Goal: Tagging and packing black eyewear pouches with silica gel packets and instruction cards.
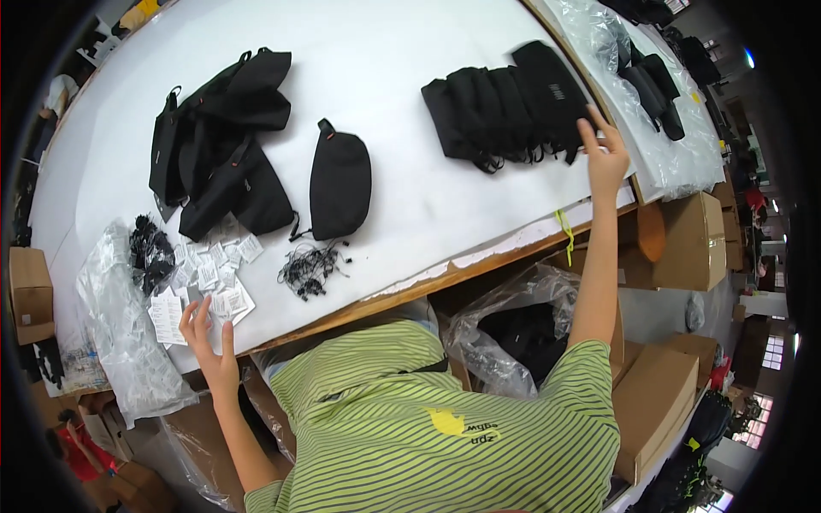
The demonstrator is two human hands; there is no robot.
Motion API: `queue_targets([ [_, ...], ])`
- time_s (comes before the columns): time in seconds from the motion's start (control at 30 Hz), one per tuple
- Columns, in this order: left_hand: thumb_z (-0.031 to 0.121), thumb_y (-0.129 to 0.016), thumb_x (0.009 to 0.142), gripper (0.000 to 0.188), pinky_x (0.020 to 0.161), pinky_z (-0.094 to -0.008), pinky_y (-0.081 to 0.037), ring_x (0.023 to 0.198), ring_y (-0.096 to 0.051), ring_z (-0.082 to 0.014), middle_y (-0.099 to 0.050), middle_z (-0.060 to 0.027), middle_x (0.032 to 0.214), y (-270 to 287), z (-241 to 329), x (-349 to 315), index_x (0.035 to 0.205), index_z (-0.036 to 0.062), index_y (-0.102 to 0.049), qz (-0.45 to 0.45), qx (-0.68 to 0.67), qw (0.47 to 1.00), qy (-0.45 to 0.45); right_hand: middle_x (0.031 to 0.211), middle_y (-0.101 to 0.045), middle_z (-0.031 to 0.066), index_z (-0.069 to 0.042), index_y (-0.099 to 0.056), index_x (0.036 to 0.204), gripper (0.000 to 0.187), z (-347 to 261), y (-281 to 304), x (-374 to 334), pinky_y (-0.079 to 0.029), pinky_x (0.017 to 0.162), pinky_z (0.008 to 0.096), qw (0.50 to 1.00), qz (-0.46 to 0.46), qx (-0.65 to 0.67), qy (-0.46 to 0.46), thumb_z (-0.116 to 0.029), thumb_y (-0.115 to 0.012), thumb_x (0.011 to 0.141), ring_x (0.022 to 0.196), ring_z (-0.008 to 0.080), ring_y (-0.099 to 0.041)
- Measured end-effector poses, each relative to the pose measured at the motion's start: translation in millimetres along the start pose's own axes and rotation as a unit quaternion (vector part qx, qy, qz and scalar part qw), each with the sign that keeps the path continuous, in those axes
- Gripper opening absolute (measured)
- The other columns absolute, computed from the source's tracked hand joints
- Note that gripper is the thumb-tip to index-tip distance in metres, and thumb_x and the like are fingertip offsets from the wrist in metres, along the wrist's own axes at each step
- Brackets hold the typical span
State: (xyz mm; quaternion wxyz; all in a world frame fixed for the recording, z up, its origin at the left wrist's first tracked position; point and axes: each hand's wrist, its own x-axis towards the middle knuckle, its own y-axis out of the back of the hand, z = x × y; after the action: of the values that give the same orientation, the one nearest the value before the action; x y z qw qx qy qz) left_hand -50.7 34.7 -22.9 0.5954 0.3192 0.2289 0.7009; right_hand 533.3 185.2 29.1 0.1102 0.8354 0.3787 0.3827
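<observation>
My left hand is over the near edge of a pile of white paper tags, fingers spread and nothing visibly held. My right hand reaches to the right end of a row of overlapping black pouches, fingers stretched apart; its fingertips are at the last pouch's edge, and whether they touch it I cannot tell. Between the two hands a single black bag with a small top loop lies flat. Close to that bag is a tangle of thin black cords. Several black bags are heaped at the left.
A clear plastic bag of tags hangs over the table's near left edge, beside a bundle of black cords. Below the wooden table edge stands a plastic-lined box with black items. Cardboard boxes stand at the right.
</observation>
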Motion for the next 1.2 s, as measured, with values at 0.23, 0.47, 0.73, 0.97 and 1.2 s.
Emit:
queue_targets([
  [0.23,0.023,-0.064,0.085,0.055,0.108,-0.0447,-0.023,0.132,-0.028,-0.0336,-0.032,-0.0161,0.143,-13.6,-29.0,-12.4,0.134,0.0073,-0.045,0.019,0.192,0.978,0.072,0.093,-0.065,0.0139,-0.02,-0.069,0.109,0.034,148.5,-4.3,79.2,-0.049,0.081,0.0392,0.962,0.147,-0.231,-0.014,-0.032,-0.069,0.078,0.09,0.0324,-0.062],
  [0.47,0.023,-0.066,0.082,0.057,0.108,-0.0441,-0.023,0.131,-0.028,-0.0337,-0.041,-0.0147,0.139,-16.8,-37.5,-17.3,0.133,0.0059,-0.045,-0.033,0.264,0.962,0.065,0.099,-0.067,0.0147,-0.024,-0.064,0.119,0.042,168.7,-30.0,79.5,-0.05,0.079,0.0339,0.972,-0.133,-0.094,-0.169,-0.02,-0.065,0.076,0.085,0.0243,-0.065],
  [0.73,0.022,-0.068,0.081,0.056,0.105,-0.042,-0.027,0.124,-0.034,-0.0327,-0.046,-0.0124,0.135,-23.4,-43.0,-10.3,0.131,0.0049,-0.048,-0.002,0.251,0.966,0.053,0.126,-0.051,0.0121,-0.022,-0.038,0.14,0.067,155.0,-33.7,77.2,-0.039,0.093,0.0312,0.951,-0.128,0.043,-0.28,-0.024,-0.068,0.08,0.115,0.0225,-0.05],
  [0.97,0.02,-0.068,0.079,0.057,0.101,-0.0446,-0.028,0.12,-0.037,-0.0329,-0.05,-0.0087,0.129,-27.6,-50.7,-11.3,0.131,0.0079,-0.047,0.038,0.273,0.96,0.042,0.134,-0.047,0.014,-0.01,-0.038,0.139,0.068,129.3,-78.6,34.6,-0.038,0.099,0.0325,0.959,-0.094,0.12,-0.241,-0.03,-0.068,0.082,0.12,0.0259,-0.047],
  [1.2,0.016,-0.068,0.078,0.055,0.1,-0.0455,-0.029,0.118,-0.039,-0.032,-0.052,-0.0074,0.125,-28.5,-48.3,-10.8,0.129,0.0097,-0.049,0.055,0.264,0.962,0.044,0.13,-0.05,0.0138,-0.008,-0.044,0.135,0.059,94.1,-99.8,1.3,-0.037,0.101,0.0312,0.969,-0.126,0.125,-0.17,-0.027,-0.067,0.083,0.12,0.0247,-0.048],
])
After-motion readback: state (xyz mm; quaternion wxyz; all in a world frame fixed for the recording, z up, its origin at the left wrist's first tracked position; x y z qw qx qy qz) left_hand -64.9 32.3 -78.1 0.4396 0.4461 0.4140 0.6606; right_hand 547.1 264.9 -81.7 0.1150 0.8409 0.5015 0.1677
